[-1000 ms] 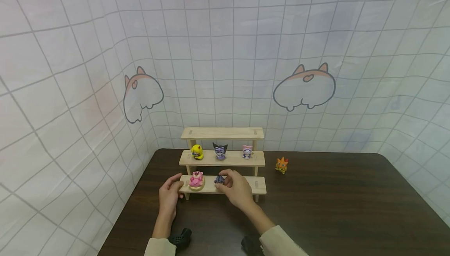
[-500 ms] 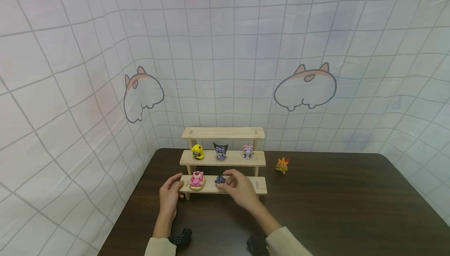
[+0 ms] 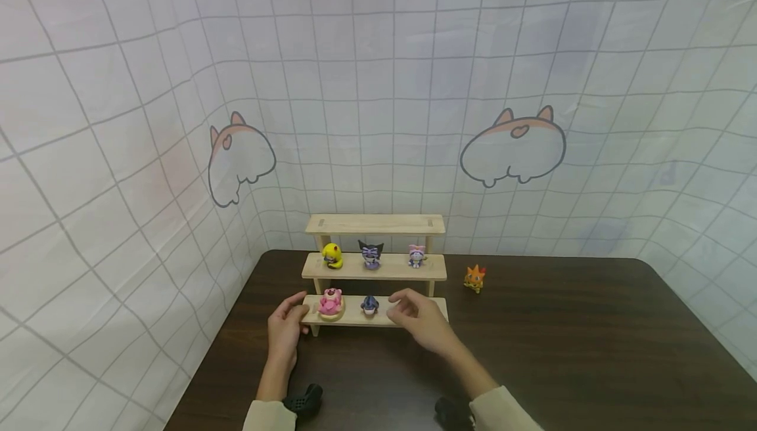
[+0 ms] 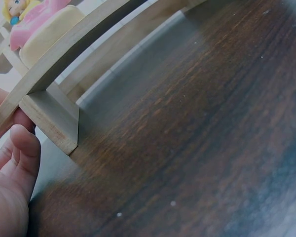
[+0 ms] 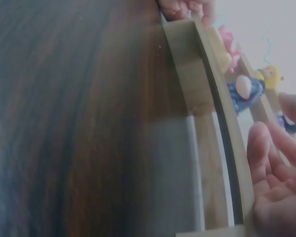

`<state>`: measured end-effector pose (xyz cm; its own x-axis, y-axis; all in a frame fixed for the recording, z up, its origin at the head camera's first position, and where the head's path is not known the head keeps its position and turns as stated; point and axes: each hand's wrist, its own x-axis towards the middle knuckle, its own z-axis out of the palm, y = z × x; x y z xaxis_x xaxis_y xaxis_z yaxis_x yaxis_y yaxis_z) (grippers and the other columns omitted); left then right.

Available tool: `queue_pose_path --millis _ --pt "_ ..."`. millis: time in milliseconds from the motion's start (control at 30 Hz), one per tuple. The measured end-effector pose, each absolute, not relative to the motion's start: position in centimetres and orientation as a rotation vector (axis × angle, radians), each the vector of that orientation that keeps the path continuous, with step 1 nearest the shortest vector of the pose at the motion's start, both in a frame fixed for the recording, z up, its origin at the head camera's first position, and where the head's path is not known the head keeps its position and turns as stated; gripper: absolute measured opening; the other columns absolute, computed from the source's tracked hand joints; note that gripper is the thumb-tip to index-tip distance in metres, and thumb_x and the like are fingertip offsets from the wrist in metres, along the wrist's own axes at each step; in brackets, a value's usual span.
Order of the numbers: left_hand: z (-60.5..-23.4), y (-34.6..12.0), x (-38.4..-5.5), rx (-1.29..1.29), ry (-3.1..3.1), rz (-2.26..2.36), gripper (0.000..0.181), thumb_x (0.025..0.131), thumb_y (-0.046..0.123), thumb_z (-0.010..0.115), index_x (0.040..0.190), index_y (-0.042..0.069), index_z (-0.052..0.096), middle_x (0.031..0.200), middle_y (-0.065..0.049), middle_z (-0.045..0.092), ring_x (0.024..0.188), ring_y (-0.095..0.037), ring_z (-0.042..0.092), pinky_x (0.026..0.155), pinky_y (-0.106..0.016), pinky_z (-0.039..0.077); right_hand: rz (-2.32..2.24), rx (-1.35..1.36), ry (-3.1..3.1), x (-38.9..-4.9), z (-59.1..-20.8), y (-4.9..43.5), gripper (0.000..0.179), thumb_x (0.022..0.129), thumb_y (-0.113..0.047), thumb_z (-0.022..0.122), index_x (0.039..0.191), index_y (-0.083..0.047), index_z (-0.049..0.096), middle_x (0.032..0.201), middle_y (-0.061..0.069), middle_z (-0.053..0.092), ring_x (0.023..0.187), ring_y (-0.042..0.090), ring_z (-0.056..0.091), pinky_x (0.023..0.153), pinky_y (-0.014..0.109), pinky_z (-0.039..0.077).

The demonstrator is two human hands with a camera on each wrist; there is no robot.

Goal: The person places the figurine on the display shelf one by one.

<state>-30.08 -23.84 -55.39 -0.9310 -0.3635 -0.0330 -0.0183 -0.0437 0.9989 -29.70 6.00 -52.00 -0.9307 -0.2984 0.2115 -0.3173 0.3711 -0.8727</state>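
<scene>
A three-tier wooden display stand stands on the dark table. My left hand grips the left end of its lowest board, beside a pink bear figurine. The left wrist view shows fingers at the board's edge near the leg. In the middle of that board a small dark blue figurine stands upright. Just right of it, over the same board, my right hand holds nothing; thumb and fingers are apart. The right wrist view shows a gap between those fingers and the blue figurine.
On the middle tier stand a yellow-haired figurine, a black-eared purple one and a pink-hatted one. An orange spiky figurine is on the table right of the stand. A gridded cloth hangs behind.
My right hand has let go of the dark blue figurine and moved to the right. The figurine stays on the lowest board. My left hand has kept its place.
</scene>
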Motion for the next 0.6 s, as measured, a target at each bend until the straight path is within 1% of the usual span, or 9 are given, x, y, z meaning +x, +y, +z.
queue_pose_path --millis 200,367,433,500,600 --pt "-55.3 -23.8 -30.1 0.418 -1.976 -2.072 0.036 0.097 0.008 0.06 0.132 0.005 0.066 0.106 0.003 0.068 0.062 -0.006 0.054 0.053 -0.02 0.048 1.688 0.64 -2.639 -30.0 -51.9 7.3 0.033 0.097 -0.029 0.07 0.12 -0.005 0.068 0.096 0.005 0.069 0.084 0.015 0.063 0.072 0.026 0.053" --pt "-55.3 -23.8 -30.1 0.412 -1.98 -2.072 0.035 0.098 0.008 0.06 0.132 0.005 0.066 0.114 -0.002 0.068 0.062 -0.006 0.054 0.054 -0.02 0.048 1.768 0.692 -2.656 -30.1 -51.6 8.3 0.033 0.098 -0.026 0.069 0.121 -0.002 0.067 0.097 0.008 0.071 0.084 0.016 0.065 0.073 0.031 0.056" --pt "-55.3 -23.8 -30.1 0.407 -1.982 -2.073 0.035 0.098 0.009 0.06 0.132 0.005 0.066 0.115 -0.004 0.067 0.063 -0.006 0.054 0.054 -0.02 0.048 1.796 0.706 -2.659 -30.1 -51.4 8.6 0.032 0.098 -0.026 0.069 0.121 -0.003 0.067 0.096 0.009 0.071 0.082 0.019 0.065 0.068 0.033 0.056" --pt "-55.4 -23.8 -30.1 0.407 -1.98 -2.075 0.035 0.098 0.009 0.06 0.132 0.005 0.066 0.115 -0.005 0.067 0.063 -0.006 0.054 0.054 -0.02 0.048 1.817 0.729 -2.659 -30.2 -51.2 9.0 0.031 0.099 -0.024 0.068 0.121 -0.003 0.067 0.096 0.01 0.071 0.082 0.022 0.066 0.067 0.036 0.056" --pt "-55.3 -23.8 -30.1 0.41 -1.98 -2.076 0.034 0.098 0.009 0.06 0.132 0.006 0.066 0.113 -0.003 0.067 0.063 -0.006 0.054 0.054 -0.02 0.048 1.819 0.766 -2.665 -30.3 -51.0 9.6 0.031 0.099 -0.023 0.068 0.122 -0.002 0.067 0.097 0.012 0.07 0.081 0.022 0.066 0.066 0.039 0.057"
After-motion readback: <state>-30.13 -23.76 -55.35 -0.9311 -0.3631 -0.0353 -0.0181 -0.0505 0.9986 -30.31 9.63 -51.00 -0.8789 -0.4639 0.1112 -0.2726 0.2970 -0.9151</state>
